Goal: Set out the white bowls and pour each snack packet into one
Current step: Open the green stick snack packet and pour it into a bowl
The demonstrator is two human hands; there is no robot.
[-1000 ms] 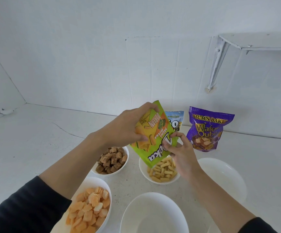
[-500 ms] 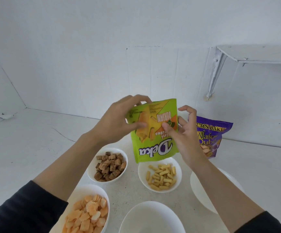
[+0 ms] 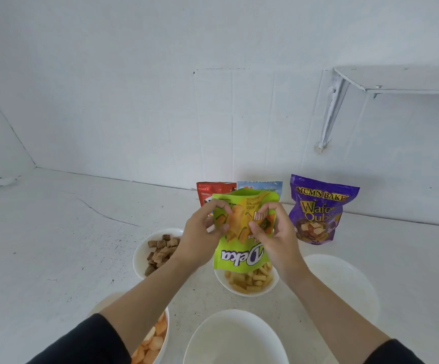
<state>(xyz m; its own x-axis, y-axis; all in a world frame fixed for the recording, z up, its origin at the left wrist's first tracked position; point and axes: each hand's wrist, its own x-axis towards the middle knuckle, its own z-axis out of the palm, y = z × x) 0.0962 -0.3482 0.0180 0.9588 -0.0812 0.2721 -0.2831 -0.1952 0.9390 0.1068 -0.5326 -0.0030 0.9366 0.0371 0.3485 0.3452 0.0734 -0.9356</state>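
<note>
So the green packet (image 3: 242,254) is up in the air in the middle of the shot, right above the bowl of yellow stick snacks (image 3: 250,294). It's lime green with orange wafer-roll art on the front and a white "Deka" logo that reads upside down, so it's being held inverted. The foil looks crumpled where it's gripped. The left hand (image 3: 201,239) and right hand (image 3: 279,237) both pinch it near the far end, thumbs on the printed face and fingers curled round the sides. Can't tell if the opening is torn or whether anything's coming out.

Counting stuff:
- Packets: four. There's the green one, plus a purple "Mum's Bake" wafer packet (image 3: 321,208) standing on the bench (image 3: 55,245) by the wall. A red packet (image 3: 213,190) and a blue packet (image 3: 260,185) are mostly hidden behind the green one.
- White bowls: five that I can count. Three have snacks in them: the yellow sticks, a bowl of brown cubes (image 3: 141,256) to the left, partly under the left wrist, and a bowl of orange pieces (image 3: 166,327) at the bottom left. Two are bare inside: the near empty bowl (image 3: 234,334) at bottom centre and the right empty bowl (image 3: 344,285).
</note>
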